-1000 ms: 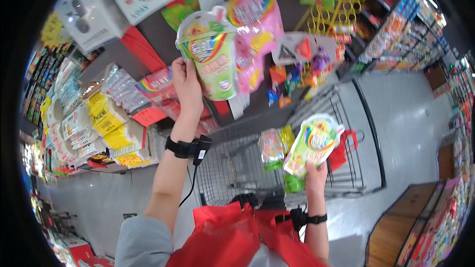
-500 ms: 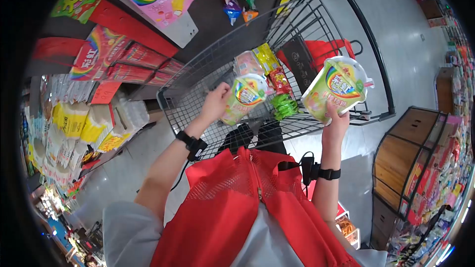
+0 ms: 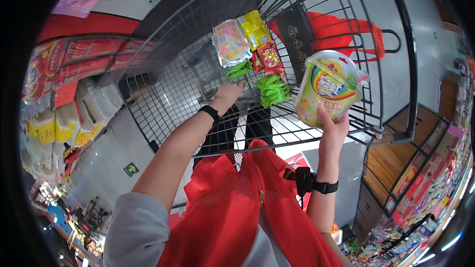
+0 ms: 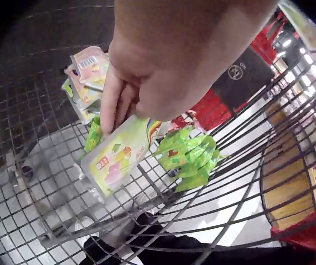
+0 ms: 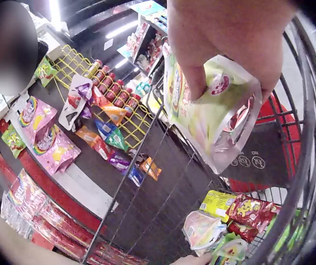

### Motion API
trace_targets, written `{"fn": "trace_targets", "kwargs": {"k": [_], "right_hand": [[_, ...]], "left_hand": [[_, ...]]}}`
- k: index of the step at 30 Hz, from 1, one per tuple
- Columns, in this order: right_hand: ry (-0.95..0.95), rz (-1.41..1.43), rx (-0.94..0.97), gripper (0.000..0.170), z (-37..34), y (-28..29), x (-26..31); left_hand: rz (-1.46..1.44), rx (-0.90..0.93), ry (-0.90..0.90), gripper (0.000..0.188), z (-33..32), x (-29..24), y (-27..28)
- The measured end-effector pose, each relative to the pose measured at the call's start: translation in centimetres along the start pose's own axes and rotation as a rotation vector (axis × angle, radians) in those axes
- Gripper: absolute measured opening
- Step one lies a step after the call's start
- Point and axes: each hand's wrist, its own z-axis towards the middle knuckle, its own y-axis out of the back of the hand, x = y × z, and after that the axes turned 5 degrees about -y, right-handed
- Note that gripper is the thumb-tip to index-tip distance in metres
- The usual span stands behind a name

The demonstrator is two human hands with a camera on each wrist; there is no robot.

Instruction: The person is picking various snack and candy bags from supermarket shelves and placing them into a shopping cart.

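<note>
My left hand (image 3: 227, 96) is low inside the wire shopping cart (image 3: 163, 96). In the left wrist view that hand (image 4: 158, 72) grips the top of a pale green pouch (image 4: 116, 160), beside green packets (image 4: 188, 157). Above the cart's right part, my right hand (image 3: 335, 131) pinches the lower edge of a green rainbow-printed pouch (image 3: 329, 89), held upright. The right wrist view shows this hand (image 5: 230, 33) with its thumb on the pouch (image 5: 202, 105). A pink-and-white pack (image 3: 231, 43), a yellow packet (image 3: 254, 29) and a red packet (image 3: 269, 58) lie in the cart.
A dark box (image 3: 295, 34) and a red bag (image 3: 341, 34) are at the cart's handle end. Shelves with red packs (image 3: 86, 54) and yellow-white packs (image 3: 59, 126) line the left. A wooden display (image 3: 396, 153) stands at right.
My left hand has brought its pouch from the display down into the cart. My right hand has risen in view, still holding its pouch. The head view has turned down toward the cart.
</note>
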Motion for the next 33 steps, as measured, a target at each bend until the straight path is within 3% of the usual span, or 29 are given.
{"fn": "trace_targets", "kwargs": {"k": [5,8,13,14,16,20,22,23,25,26,29,31,33], "right_hand": [[0.014,-0.185,0.16,0.037,3.0,-1.2,0.1],[0.208,-0.834,0.36,0.032,4.6,-3.4,1.7],[-0.047,-1.171,0.529,0.038,8.2,-6.6,-1.9],[-0.067,-1.219,0.557,0.039,8.7,-7.2,-3.8],[-0.354,-1.01,0.739,0.038,11.3,-6.3,-11.6],[-0.224,-1.027,0.815,0.034,10.5,-9.3,-17.0],[-0.527,-0.975,0.533,0.03,10.0,-11.8,-19.0],[-0.534,-0.978,0.536,0.03,9.5,-12.5,-19.2],[-0.779,-0.697,0.468,0.024,8.5,-14.7,-17.4],[-0.904,-0.547,0.378,0.017,9.6,-14.9,-20.9],[-1.021,-0.296,0.27,0.018,9.3,-15.9,-23.3],[-0.982,-0.242,0.365,0.018,9.1,-15.0,-24.5],[-0.951,-0.35,0.463,0.02,9.3,-14.0,-24.6]], "left_hand": [[-0.011,0.057,0.055,0.019,2.6,1.0,-4.7],[-0.099,-0.065,0.082,0.023,2.7,1.3,-5.7],[-0.132,-0.073,0.213,0.029,1.3,1.7,-6.0],[-0.12,0.015,0.261,0.028,1.2,2.0,-6.2],[-0.111,0.097,0.309,0.028,1.4,2.6,-6.2],[-0.086,0.075,0.264,0.023,1.9,3.3,-4.5],[-0.071,0.092,0.234,0.022,2.2,3.3,-4.4],[-0.082,0.067,0.182,0.021,2.5,3.4,-4.6],[-0.097,0.042,0.131,0.02,2.9,3.1,-5.4],[-0.129,0.038,0.104,0.021,3.1,2.8,-5.8],[-0.255,0.11,0.075,0.031,3.1,2.5,-5.8],[-0.398,0.01,0.058,0.042,2.1,2.1,-5.7],[-0.504,0.051,0.062,0.053,1.7,2.5,-6.2]]}}
